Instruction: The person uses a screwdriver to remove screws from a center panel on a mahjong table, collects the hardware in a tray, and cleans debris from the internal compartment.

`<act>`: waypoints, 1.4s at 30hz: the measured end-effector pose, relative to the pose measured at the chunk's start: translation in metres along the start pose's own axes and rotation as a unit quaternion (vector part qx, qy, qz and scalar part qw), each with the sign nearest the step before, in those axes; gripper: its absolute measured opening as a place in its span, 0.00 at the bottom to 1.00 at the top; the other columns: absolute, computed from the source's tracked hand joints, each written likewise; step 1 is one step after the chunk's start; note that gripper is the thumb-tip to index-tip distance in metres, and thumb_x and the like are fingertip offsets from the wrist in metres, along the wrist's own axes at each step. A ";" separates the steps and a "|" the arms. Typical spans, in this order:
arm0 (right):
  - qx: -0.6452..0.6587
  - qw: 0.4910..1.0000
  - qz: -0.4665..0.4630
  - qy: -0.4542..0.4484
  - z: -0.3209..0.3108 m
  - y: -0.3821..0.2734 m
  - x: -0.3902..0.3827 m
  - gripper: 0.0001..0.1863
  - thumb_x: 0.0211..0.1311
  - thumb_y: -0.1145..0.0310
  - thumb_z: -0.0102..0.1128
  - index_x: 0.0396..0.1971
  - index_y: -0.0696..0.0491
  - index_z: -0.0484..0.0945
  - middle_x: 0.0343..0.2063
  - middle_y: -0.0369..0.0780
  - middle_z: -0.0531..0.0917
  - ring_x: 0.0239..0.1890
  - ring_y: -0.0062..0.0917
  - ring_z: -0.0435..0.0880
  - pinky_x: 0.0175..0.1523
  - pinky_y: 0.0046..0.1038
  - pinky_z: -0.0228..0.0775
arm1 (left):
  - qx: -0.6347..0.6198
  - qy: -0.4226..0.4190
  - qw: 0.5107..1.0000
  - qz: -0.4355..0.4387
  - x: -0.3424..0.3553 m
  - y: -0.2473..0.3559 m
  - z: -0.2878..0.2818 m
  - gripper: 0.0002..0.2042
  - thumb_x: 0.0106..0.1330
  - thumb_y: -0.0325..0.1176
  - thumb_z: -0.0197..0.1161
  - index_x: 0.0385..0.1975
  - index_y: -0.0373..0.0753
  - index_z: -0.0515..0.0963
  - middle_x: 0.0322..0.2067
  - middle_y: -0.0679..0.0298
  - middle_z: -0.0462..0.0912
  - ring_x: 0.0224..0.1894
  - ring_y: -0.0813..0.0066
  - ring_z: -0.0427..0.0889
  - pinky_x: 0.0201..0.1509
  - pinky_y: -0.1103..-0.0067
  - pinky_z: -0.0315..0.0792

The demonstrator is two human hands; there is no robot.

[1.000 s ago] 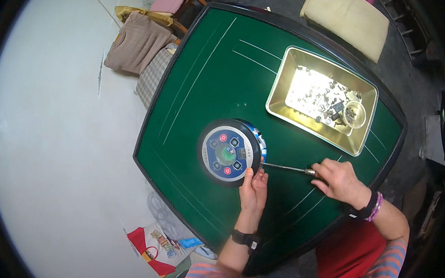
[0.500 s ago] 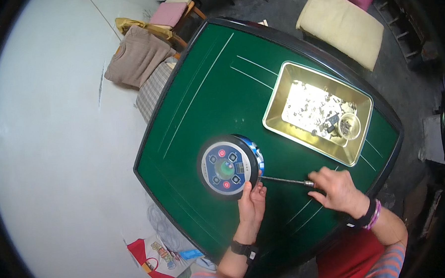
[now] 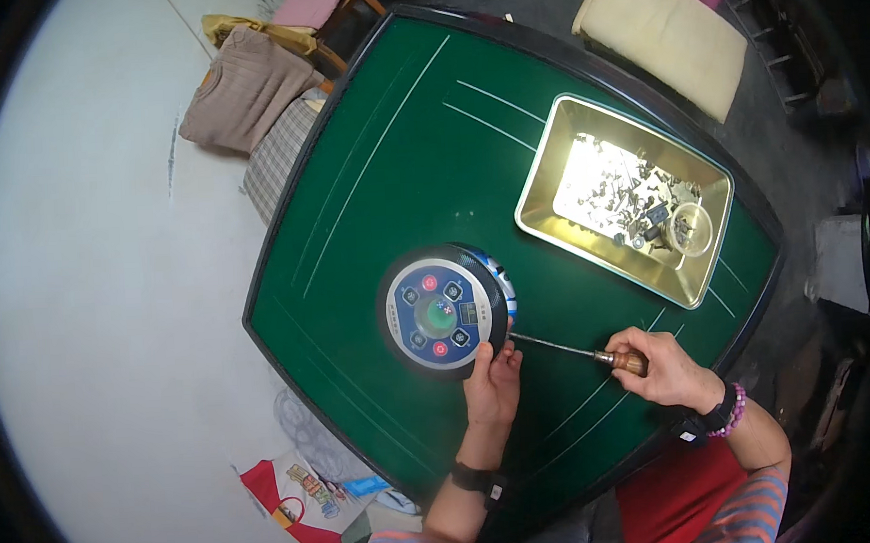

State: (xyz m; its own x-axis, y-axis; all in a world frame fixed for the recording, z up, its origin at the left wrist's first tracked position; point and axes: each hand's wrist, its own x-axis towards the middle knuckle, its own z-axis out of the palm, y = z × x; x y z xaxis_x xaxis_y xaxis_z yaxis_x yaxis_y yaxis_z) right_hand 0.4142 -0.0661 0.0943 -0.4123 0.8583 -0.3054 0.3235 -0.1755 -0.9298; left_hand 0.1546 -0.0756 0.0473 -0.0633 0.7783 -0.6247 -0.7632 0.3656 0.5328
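Note:
A round mahjong-table control panel (image 3: pixel 461 314), with a black rim, a clear dice dome and several buttons, sits on the green felt table (image 3: pixel 384 215). My left hand (image 3: pixel 491 390) grips its near right edge, thumb over the rim and fingers at its side. My right hand (image 3: pixel 667 368) is closed on the wooden handle of a screwdriver (image 3: pixel 560 346). The long metal shaft points left, its end by the panel's side near my left fingertips. Whether the tip sits in a screw is hidden.
At the table's far right stands a gold metal tray (image 3: pixel 532 194) holding several dark small parts and a clear round cup (image 3: pixel 690 229). A cream cushion (image 3: pixel 663 43) lies beyond the table. Left of it are a folded brown sweater (image 3: pixel 247 90) and a printed bag (image 3: pixel 304 500).
My right fingers, blurred before, now pinch the screwdriver's handle, which has come into sight. Panel and left hand keep their hold; the whole view has shifted slightly.

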 end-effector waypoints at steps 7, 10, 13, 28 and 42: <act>-0.270 0.946 -0.160 0.085 0.013 -0.006 -0.006 0.14 0.52 0.75 0.65 0.41 0.56 0.79 0.26 0.40 0.77 0.24 0.31 0.80 0.26 0.27 0.71 | 0.002 -0.018 1.000 0.004 -0.001 0.002 0.001 0.20 0.70 0.38 0.55 0.60 0.43 0.67 0.54 0.61 0.77 0.39 0.80 0.73 0.45 0.79 0.68; 0.016 0.999 -0.041 0.020 0.007 0.012 0.002 0.11 0.56 0.73 0.64 0.41 0.57 0.81 0.24 0.38 0.79 0.22 0.23 0.77 0.26 0.22 0.69 | 0.012 -0.011 1.000 0.004 0.001 0.000 0.002 0.20 0.70 0.39 0.55 0.59 0.42 0.68 0.54 0.62 0.77 0.39 0.79 0.73 0.45 0.78 0.68; 0.322 0.892 0.289 -0.135 -0.025 0.011 0.024 0.11 0.65 0.71 0.59 0.44 0.60 0.81 0.22 0.34 0.78 0.15 0.11 0.68 0.16 0.14 0.57 | 0.010 -0.024 1.000 0.004 0.004 -0.003 -0.003 0.19 0.70 0.39 0.54 0.59 0.41 0.69 0.54 0.62 0.77 0.40 0.79 0.73 0.46 0.78 0.68; 0.232 0.924 0.230 -0.197 -0.021 0.010 0.027 0.10 0.64 0.66 0.59 0.34 0.58 0.80 0.17 0.34 0.76 0.12 0.14 0.70 0.15 0.18 0.61 | -0.019 -0.037 0.999 0.006 0.004 -0.004 -0.002 0.20 0.69 0.37 0.56 0.59 0.39 0.68 0.57 0.60 0.74 0.40 0.77 0.73 0.45 0.78 0.68; -0.042 0.997 0.027 -0.063 -0.003 0.014 0.016 0.11 0.60 0.65 0.61 0.26 0.58 0.81 0.17 0.38 0.79 0.19 0.22 0.78 0.23 0.24 0.69 | -0.015 -0.030 0.999 0.011 0.003 -0.003 0.002 0.21 0.65 0.37 0.62 0.56 0.38 0.71 0.55 0.60 0.76 0.40 0.78 0.75 0.44 0.79 0.71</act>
State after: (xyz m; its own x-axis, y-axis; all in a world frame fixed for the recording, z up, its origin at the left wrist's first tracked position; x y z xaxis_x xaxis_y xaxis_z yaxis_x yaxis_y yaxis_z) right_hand 0.4144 -0.0534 0.0764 -0.4939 0.7808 -0.3826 0.4155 -0.1746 -0.8927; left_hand 0.1579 -0.0735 0.0443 -0.0429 0.8159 -0.5766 -0.7805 0.3329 0.5291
